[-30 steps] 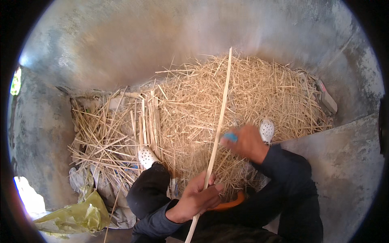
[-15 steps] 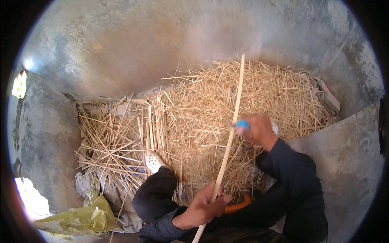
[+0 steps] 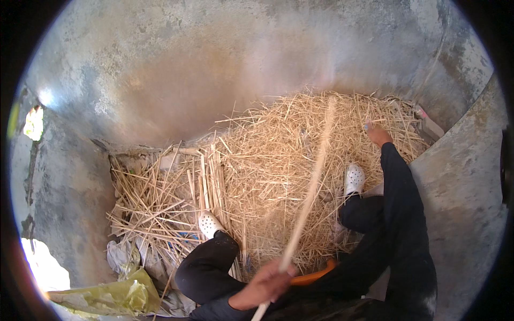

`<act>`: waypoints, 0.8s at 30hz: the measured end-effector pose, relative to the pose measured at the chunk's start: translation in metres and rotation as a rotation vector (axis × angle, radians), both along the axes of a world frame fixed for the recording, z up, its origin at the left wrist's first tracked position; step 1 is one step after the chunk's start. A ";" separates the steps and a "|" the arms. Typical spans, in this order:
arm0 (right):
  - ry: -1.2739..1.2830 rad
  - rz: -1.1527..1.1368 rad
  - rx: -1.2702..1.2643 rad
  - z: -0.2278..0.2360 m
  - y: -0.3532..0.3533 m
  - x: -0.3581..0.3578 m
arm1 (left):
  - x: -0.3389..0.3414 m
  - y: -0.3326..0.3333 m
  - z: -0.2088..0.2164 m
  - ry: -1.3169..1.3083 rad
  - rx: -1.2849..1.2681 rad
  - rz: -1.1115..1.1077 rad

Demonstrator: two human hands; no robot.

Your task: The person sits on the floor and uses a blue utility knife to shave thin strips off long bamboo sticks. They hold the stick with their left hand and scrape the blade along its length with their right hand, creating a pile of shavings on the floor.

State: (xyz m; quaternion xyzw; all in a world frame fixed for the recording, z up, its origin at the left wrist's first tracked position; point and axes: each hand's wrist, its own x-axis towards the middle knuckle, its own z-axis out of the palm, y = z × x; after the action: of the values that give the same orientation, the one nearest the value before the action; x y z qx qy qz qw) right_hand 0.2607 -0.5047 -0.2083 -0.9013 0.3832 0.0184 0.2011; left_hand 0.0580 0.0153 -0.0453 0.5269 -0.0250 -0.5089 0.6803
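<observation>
My left hand, low in the middle, is closed round the lower part of a long, pale bamboo-like strip. The strip slants upward and slightly right over the straw, its upper length smeared by motion. Out to the right, on a stretched arm, my right hand is closed, apart from the strip. A small blue tool just shows at its fingers; its exact kind is hard to make out. Beneath lies a thick heap of thin shavings. Near my left hand, a curved orange object rests by my legs.
Cut sticks lie loosely piled on the left, beside a bundle of straighter strips. My feet wear white clogs. A yellowish plastic sack sits at lower left. Concrete walls surround the space, and a grey slab stands on the right.
My right hand has swung away from the strip, out to the upper right, with the blue tool. The strip's upper end has shifted slightly right and down. My left hand still grips it.
</observation>
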 end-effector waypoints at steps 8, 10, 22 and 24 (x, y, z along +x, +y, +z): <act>0.259 0.955 -0.241 0.073 0.125 -0.020 | 0.090 -0.038 0.040 -0.470 0.285 0.194; 0.171 1.158 0.184 0.091 0.165 -0.031 | 0.103 -0.044 0.038 -0.525 0.267 0.244; -0.579 1.020 0.084 0.130 0.251 -0.080 | 0.100 -0.053 0.013 -0.331 0.152 0.252; -0.536 1.022 0.048 0.126 0.253 -0.079 | 0.096 -0.055 0.007 -0.422 0.176 0.245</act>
State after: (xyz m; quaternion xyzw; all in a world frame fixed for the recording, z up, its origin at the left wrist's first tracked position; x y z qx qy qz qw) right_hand 0.1818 -0.2518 -0.0828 -0.9403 -0.1655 -0.1072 0.2773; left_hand 0.1539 -0.0399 -0.0387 0.6775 -0.0581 -0.3020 0.6682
